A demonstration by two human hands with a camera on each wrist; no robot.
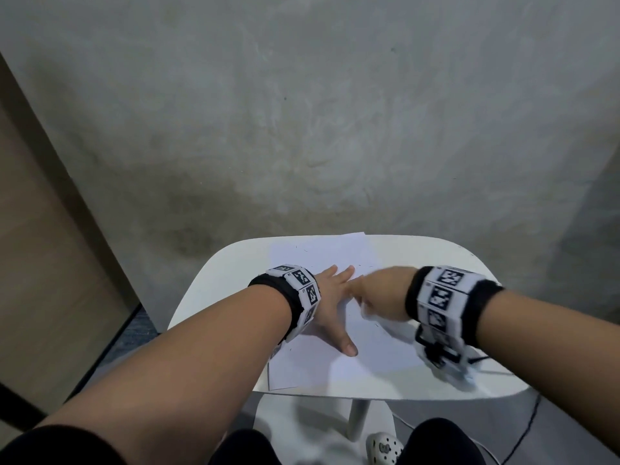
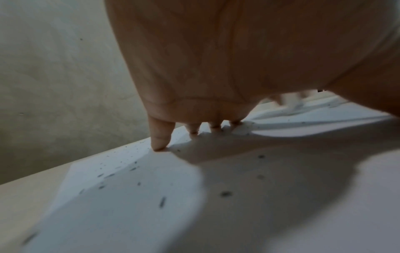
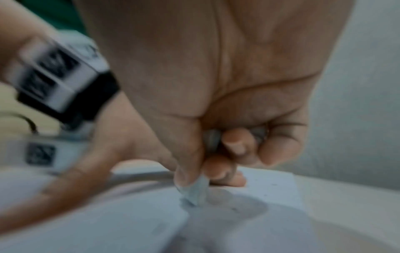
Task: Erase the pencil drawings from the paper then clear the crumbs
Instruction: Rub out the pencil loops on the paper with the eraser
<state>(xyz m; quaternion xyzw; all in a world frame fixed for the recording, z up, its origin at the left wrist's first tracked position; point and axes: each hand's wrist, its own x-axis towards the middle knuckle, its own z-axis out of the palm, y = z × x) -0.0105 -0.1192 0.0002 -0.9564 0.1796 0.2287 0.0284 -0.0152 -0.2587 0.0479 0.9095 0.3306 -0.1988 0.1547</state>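
Observation:
A white sheet of paper [image 1: 335, 357] lies on a small white table [image 1: 208, 286]. My left hand [image 1: 330, 307] presses flat on the sheet with spread straight fingers [image 2: 160, 137]. My right hand [image 1: 379, 293], blurred with motion, pinches a pale eraser [image 3: 195, 193] between thumb and curled fingers, its tip on the paper [image 3: 129, 231] just right of the left hand. Dark eraser crumbs [image 2: 162, 202] are scattered over the paper [image 2: 121, 214]. Faint pencil marks show near the sheet's far edge.
The table is small with rounded corners, and the paper's far edge overhangs it. A grey concrete floor [image 1: 302, 129] surrounds it. A brown wooden panel [image 1: 40, 229] stands at the left. A black cable [image 1: 526, 427] runs off the table's right side. My knees and a shoe [image 1: 384, 448] are below.

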